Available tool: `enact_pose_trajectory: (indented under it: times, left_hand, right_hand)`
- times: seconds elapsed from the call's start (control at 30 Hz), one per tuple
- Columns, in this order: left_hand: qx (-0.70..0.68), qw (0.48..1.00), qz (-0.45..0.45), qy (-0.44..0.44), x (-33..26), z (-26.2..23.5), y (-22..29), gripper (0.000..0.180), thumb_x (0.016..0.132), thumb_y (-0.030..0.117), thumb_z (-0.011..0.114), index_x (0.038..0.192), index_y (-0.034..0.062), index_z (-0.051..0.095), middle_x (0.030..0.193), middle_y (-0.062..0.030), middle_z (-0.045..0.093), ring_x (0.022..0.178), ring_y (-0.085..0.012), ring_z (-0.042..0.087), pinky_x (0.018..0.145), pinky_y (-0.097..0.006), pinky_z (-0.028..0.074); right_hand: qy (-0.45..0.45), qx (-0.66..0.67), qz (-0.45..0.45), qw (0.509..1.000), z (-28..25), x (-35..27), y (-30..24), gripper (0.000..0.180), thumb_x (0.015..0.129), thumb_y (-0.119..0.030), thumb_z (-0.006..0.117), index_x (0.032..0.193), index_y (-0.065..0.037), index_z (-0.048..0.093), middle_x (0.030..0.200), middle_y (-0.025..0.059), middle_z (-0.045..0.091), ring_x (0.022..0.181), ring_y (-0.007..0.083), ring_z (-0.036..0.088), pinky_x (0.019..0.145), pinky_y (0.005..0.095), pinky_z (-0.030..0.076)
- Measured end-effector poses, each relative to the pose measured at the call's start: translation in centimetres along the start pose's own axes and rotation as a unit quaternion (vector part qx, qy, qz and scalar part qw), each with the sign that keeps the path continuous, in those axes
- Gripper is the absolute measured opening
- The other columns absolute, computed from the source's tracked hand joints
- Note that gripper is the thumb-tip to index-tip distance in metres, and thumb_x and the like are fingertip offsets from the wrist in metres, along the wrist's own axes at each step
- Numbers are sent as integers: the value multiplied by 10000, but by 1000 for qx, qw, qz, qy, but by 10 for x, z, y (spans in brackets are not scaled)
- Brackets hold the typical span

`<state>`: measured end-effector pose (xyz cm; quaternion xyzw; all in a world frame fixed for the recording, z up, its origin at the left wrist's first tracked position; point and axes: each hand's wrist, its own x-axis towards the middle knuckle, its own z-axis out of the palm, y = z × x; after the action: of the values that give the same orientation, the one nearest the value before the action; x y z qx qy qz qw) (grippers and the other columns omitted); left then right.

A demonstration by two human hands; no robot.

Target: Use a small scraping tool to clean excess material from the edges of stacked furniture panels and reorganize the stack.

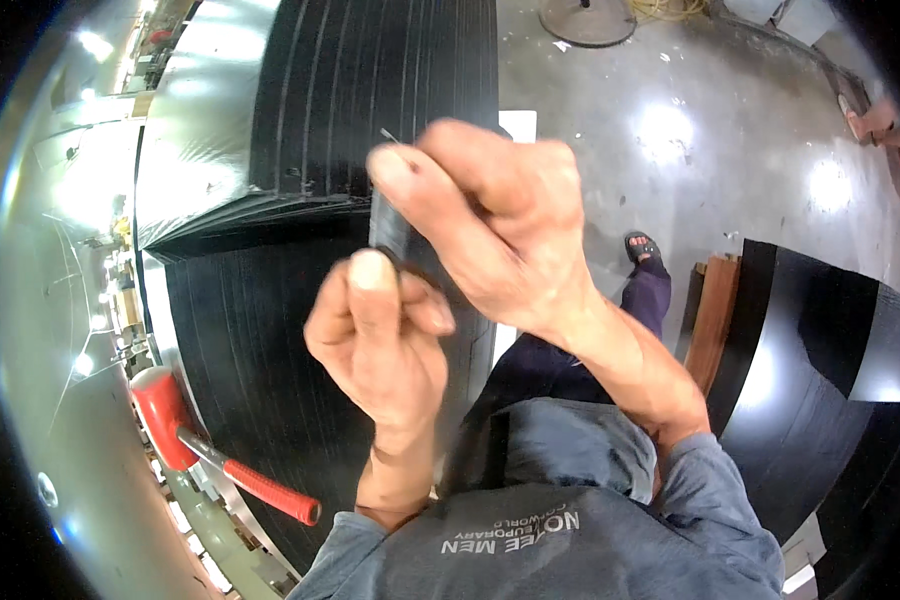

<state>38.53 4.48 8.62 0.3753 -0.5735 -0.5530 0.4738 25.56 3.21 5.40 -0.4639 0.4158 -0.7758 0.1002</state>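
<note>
Both my hands are raised close together over stacked black panels point(260, 370). My left hand point(380, 340) is closed in a pinch, thumb on top. A small dark edge point(390, 257) shows beside its thumb tip; what it belongs to is hidden. Higher and further right, my right hand point(510, 220) is closed, with its thumb pressed against the curled forefinger. Just past that thumb tip sticks out a thin pale sliver point(387, 135), too small to name. A blurred greyish strip point(390, 228) appears between the two hands; I cannot tell whether either one holds it.
A mallet with a red head point(166, 418) and red grip lies along the stack's left edge. Plastic film point(210, 160) covers the far left. More black panels point(800, 340) and a brown board point(713, 318) stand at right. A round base point(588, 20) sits on the concrete floor.
</note>
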Motion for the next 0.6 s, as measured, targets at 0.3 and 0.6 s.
enact_pose_trajectory:
  times: [0.3, 0.6]
  left_hand:
    - [61, 936, -346, 23, -45, -54, -190, 276, 958, 216, 615, 739, 48, 620, 625, -37, 564, 527, -122, 485, 502, -269, 382]
    - [69, 927, -353, 109, -94, -87, -159, 342, 979, 258, 582, 721, 33, 583, 627, -31, 535, 548, -124, 486, 526, -274, 378]
  right_hand:
    - [-3, -82, 502, 861, -30, -209, 133, 436, 927, -312, 635, 635, 10, 605, 516, 10, 488, 520, 76, 438, 466, 309, 357]
    - [-64, -226, 145, 961, -6, -107, 33, 672, 870, -108, 603, 1465, 41, 330, 1446, 283, 388, 1313, 429, 416, 1102, 460, 341]
